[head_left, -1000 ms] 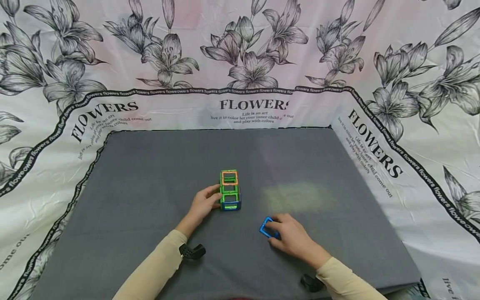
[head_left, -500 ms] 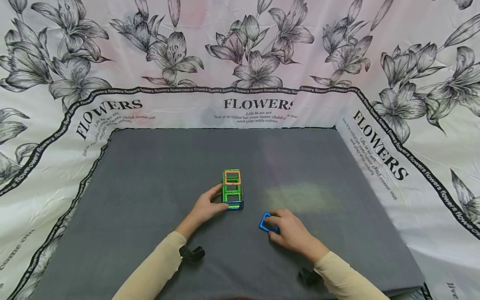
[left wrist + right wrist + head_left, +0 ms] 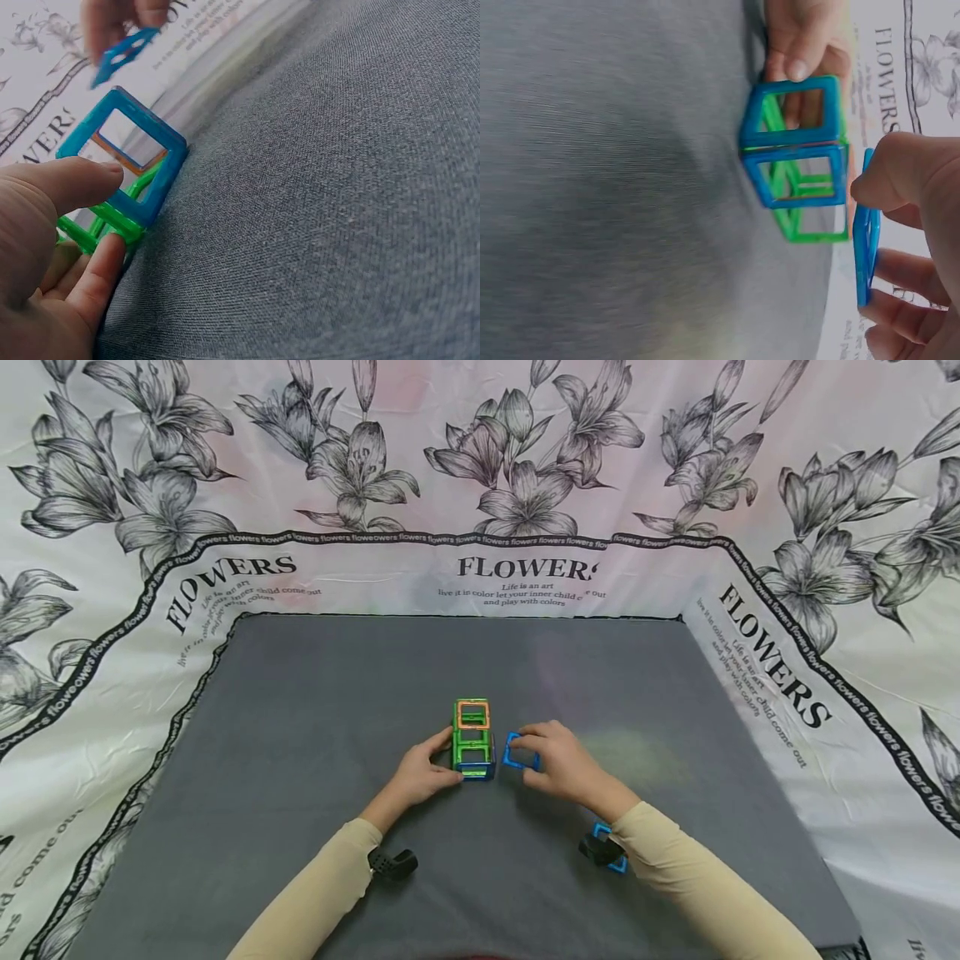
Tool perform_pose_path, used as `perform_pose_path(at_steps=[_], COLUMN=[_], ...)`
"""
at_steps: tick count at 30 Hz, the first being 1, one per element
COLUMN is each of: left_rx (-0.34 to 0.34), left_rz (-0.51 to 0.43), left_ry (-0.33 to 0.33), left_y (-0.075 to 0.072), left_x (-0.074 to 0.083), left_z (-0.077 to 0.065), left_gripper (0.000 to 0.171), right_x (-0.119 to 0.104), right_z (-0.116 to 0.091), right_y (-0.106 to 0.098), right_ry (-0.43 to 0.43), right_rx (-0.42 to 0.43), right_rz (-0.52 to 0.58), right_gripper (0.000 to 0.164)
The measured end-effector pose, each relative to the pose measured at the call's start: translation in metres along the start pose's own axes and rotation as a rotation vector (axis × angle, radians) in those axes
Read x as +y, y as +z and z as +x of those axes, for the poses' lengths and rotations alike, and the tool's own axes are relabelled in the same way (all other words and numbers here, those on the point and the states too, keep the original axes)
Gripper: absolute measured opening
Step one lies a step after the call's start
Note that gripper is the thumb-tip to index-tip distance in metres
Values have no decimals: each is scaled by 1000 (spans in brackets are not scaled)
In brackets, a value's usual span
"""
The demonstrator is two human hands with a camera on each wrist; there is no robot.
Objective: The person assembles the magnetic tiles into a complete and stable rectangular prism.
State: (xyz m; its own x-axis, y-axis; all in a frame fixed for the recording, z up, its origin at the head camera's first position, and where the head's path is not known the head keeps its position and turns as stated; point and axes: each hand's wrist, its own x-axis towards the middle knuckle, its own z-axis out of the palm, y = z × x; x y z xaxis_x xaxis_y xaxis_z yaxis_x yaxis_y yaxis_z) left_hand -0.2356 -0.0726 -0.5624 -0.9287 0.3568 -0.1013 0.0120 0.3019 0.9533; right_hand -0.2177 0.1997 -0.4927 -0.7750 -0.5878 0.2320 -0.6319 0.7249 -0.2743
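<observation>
In the head view a small box-like structure of magnetic tiles [image 3: 474, 746] stands on the grey cloth. Green frames make up most of it, with an orange square on top at the far end and blue squares on its near and right sides. My left hand [image 3: 418, 777] grips its near left part, the thumb across the blue near tile [image 3: 161, 184] and fingers along the green side. Just right of the structure, my right hand [image 3: 562, 764] pinches a loose blue square magnetic tile [image 3: 862, 247] between thumb and fingers. A narrow gap separates that tile from the structure.
Another blue square tile [image 3: 619, 866] lies on the cloth, partly hidden under the black right wrist camera [image 3: 598, 851]. The grey table top [image 3: 337, 677] spreads around the hands. White flower-printed fabric [image 3: 525, 572] borders it at the back and sides.
My right hand has moved forward and left with the blue tile, close to the structure, uncovering another blue tile behind it. My left thumb has shifted to the structure's near end.
</observation>
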Motion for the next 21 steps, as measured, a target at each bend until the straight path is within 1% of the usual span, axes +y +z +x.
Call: perform_pose_path(at_steps=[2, 4, 7, 10, 15, 21], left_rx=[1, 2, 0, -9, -18, -13], left_rz=[6, 4, 3, 1, 23, 31], left_ry=[0, -7, -3, -2, 12, 5], left_y=[0, 0, 0, 0, -1, -2], left_x=[1, 2, 1, 0, -2, -3], left_z=[0, -1, -2, -2, -1, -2], left_gripper=[87, 86, 84, 84, 82, 81], right_x=[-2, -5, -11, -15, -19, -22], right_z=[12, 23, 37, 49, 60, 64], right_y=[-3, -4, -3, 1, 10, 16], right_ry=[-33, -57, -94, -112, -134, -167], right_rx=[-7, -31, -62, -88, -115, -135], right_rz=[-8, -13, -8, -1, -2, -13], right_gripper=[35, 36, 36, 37, 37, 37])
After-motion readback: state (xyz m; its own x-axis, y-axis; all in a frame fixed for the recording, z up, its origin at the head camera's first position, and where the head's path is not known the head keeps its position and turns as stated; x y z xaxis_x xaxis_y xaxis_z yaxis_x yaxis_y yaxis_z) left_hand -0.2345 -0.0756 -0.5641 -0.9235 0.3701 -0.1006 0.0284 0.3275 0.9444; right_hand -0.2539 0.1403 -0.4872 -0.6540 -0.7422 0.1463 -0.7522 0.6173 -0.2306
